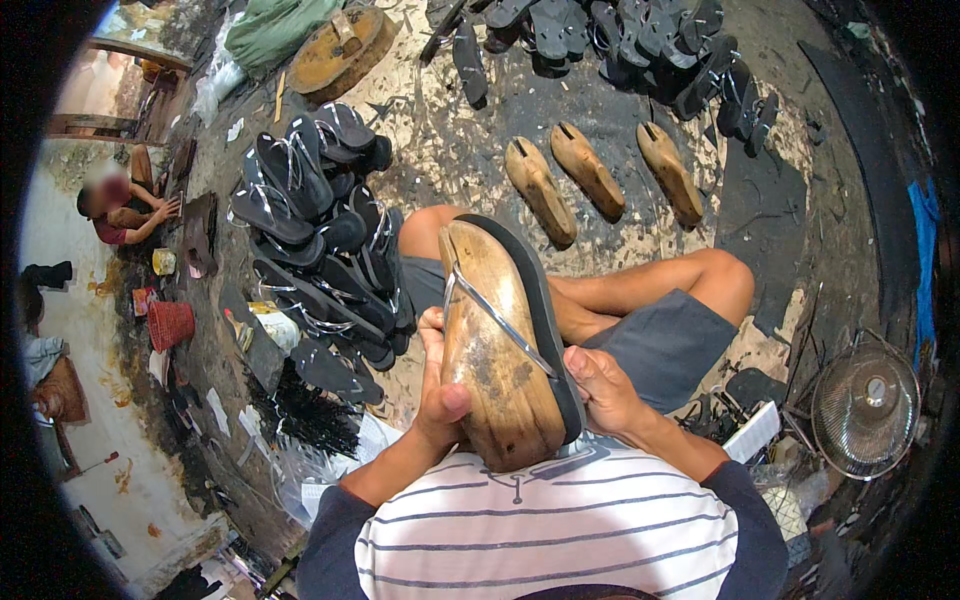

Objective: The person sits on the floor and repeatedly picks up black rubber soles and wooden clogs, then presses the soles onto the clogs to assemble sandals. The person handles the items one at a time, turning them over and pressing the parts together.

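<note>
In front of my chest, a wooden shoe last [495, 385] sits against a black flip-flop [538, 290], its toe end pointing away from me. A thin silvery strap [502, 322] runs over the last's upper face. My left hand [438, 385] is closed around the last's left side, thumb on top. At the sole's right edge, near the heel, my right hand [603, 388] grips the flip-flop with its thumb up; its other fingers are mostly hidden. Beyond my crossed legs, three more wooden lasts [540, 190] lie on the floor.
A heap of black flip-flops [290, 190] lies to my left, with more flip-flops [640, 45] at the far side. A round wooden block [340, 62] stands far left. On the right is a fan [866, 408]. Another person [125, 208] sits at the left, near a red basket [171, 326].
</note>
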Motion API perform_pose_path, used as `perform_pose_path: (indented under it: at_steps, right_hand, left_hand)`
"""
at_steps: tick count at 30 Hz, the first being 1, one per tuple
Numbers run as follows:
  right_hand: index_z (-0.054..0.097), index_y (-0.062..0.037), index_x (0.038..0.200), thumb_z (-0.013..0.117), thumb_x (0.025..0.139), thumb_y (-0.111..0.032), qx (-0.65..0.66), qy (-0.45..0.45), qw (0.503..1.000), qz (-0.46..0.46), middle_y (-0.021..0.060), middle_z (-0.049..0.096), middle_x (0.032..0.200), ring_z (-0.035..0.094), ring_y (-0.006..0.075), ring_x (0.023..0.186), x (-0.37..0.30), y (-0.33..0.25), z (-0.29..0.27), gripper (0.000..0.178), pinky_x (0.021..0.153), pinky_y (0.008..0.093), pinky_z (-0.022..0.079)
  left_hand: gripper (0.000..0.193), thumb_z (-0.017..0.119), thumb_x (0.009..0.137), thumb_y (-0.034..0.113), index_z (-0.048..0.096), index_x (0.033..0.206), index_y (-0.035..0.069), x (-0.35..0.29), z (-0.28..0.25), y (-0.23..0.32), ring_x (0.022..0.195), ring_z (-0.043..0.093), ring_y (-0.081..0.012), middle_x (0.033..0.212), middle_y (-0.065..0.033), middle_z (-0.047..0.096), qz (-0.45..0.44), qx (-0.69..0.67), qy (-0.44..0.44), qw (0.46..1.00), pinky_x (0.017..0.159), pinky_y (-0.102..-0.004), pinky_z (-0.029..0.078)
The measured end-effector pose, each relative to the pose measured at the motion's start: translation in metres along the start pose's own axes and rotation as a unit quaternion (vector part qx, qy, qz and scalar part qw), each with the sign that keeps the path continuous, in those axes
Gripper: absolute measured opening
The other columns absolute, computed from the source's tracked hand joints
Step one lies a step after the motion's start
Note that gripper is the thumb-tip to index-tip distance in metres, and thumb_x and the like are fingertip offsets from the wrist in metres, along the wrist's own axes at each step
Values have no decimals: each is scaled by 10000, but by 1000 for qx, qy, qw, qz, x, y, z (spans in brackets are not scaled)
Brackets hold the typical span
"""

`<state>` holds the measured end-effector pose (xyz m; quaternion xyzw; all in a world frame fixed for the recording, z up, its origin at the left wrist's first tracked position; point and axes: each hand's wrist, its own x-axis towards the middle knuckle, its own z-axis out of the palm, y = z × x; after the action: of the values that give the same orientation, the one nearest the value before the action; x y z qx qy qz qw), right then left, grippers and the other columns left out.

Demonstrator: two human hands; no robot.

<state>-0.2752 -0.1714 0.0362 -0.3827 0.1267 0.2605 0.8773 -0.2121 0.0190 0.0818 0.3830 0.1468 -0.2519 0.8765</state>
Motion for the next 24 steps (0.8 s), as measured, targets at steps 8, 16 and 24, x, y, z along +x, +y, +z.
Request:
perform_pose_path:
  at_steps: [8,16,24]
  right_hand:
    - [544,-77,753,508,1037,-433,-19,-38,999,24,-34,447,649,387,80,602,-22,-7,-15,457,564,253,322]
    - [591,7,1231,490,1001,-562,-25,-64,996,-60,124,668,1088,663,186,962,77,-83,-14,621,842,344,545]
    - [496,-82,1305,517,962,-604,66,-25,989,-129,74,648,1126,667,177,1027,91,-55,-13,625,927,367,568]
  left_hand:
    - [970,938,642,349,185,1244,244,-4,-19,5,1271,463,-308,1334,-160,369,-15,-5,-46,999,1040,-470,468]
    - [1055,945,669,327,207,1387,99,-1,38,36,1222,513,-271,1358,-160,373,100,476,-201,851,1018,-407,448]
    - [841,231,997,671,374,1480,-3,4,-28,-19,1305,521,-277,1449,-193,485,-177,132,-128,967,1081,-425,448]
